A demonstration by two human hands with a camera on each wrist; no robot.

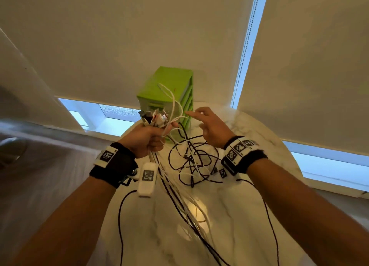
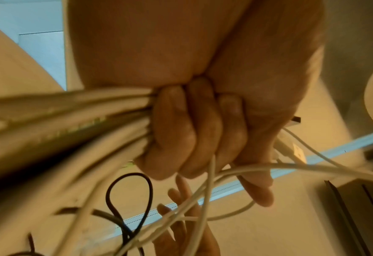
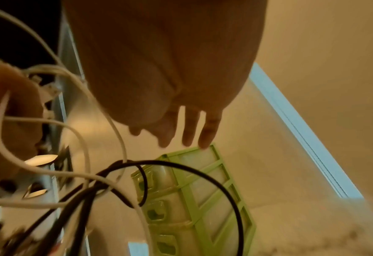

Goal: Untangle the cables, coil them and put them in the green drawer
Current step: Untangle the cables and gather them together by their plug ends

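Note:
My left hand (image 1: 148, 136) grips a bundle of white and black cables (image 1: 169, 188) in a fist above the table, with their plug ends (image 1: 153, 117) sticking up out of it. In the left wrist view the curled fingers (image 2: 189, 131) clamp the white strands (image 2: 71, 124). A tangle of black and white cable (image 1: 192, 160) hangs and lies between my hands. My right hand (image 1: 209, 126) hovers open to the right, fingers spread, holding nothing; its fingers (image 3: 189, 128) point toward the green drawer unit (image 3: 194, 199). That drawer unit (image 1: 169, 94) stands at the table's far edge with its drawers closed.
The round white marble table (image 1: 229, 215) carries the loose cable ends. Pale roller blinds (image 1: 139, 36) and a window strip (image 1: 319, 162) lie behind the drawer unit. Thin black wires run from my wrist bands down along both forearms.

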